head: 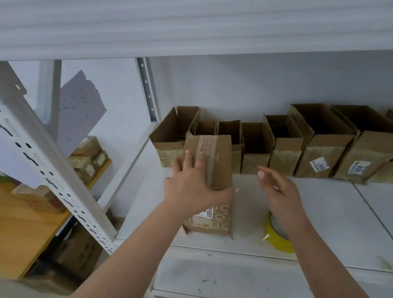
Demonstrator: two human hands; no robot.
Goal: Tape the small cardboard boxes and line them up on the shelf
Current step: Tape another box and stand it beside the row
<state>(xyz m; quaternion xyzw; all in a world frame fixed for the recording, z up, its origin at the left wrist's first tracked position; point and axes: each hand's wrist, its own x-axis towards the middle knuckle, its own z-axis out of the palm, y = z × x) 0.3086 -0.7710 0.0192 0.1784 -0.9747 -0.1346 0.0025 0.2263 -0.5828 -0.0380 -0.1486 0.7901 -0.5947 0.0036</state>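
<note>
Your left hand (193,183) grips the taped box (209,163), fingers over its top and thumb under its near edge, holding it just in front of the row of open boxes (282,146) at the back of the shelf (323,224). Your right hand (280,189) hovers beside it — fingers loosely curled, holding nothing — above the yellow tape roll (277,235)

Your taped brown box (213,159), a strip of tape running along its closed top, sits tilted on a second closed box (212,220) near the white shelf's (324,208) front. Behind it, a row of open-topped boxes (289,142) lines the back wall. A yellow tape roll (277,239) lies right of the stack.
</note>
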